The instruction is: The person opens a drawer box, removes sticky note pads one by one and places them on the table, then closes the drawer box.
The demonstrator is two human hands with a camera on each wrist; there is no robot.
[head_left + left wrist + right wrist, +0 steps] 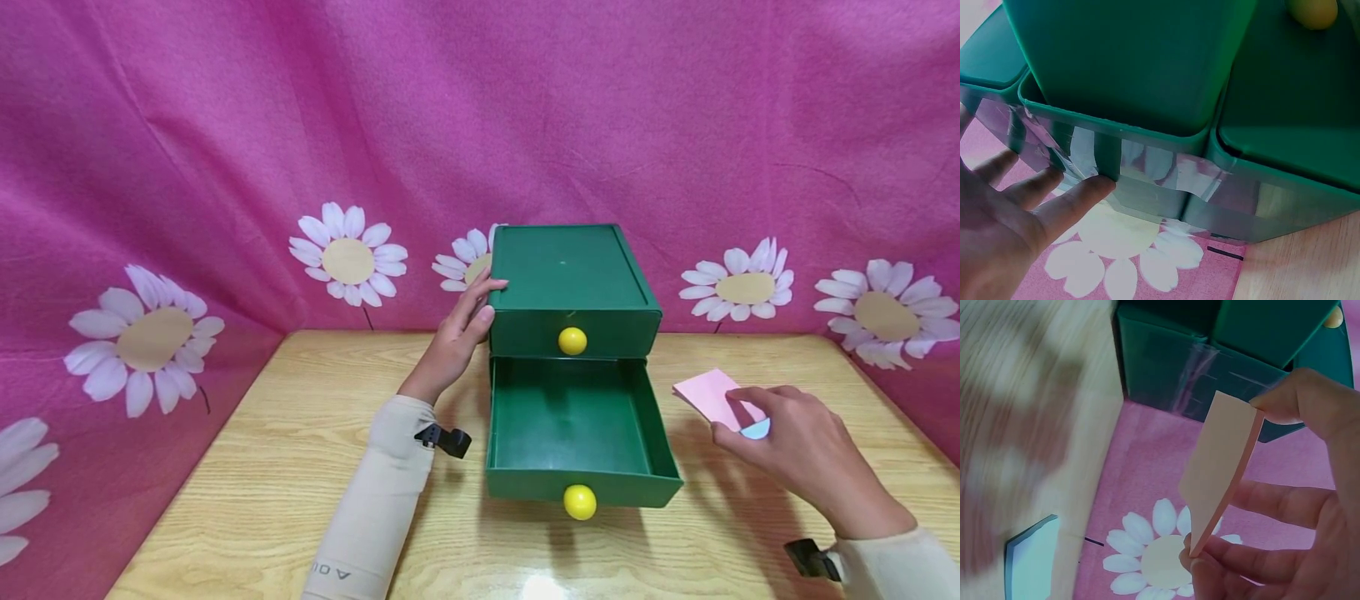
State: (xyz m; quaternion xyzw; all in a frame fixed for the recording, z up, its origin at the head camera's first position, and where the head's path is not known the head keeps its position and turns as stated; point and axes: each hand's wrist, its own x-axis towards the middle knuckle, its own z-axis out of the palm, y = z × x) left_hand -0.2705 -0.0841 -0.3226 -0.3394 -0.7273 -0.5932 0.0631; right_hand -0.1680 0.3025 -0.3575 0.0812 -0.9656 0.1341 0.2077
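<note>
A pink sticky-note pad [707,392] is pinched between the thumb and fingers of my right hand [806,446], held to the right of the drawer unit. In the right wrist view the pad [1219,462] shows its thin edge. Partly hidden behind that hand, a light blue pad [756,429] lies on the table; it shows at the lower left of the right wrist view. My left hand [459,333] rests against the left side of the green drawer unit [562,267], its fingers [1075,209] extended along the side wall.
The lower drawer [566,417] is pulled out, with nothing visible inside. A yellow knob [580,502] sticks out from its front. The upper drawer [525,335] is closed. Behind the wooden table [300,467] hangs a pink flowered cloth [480,125].
</note>
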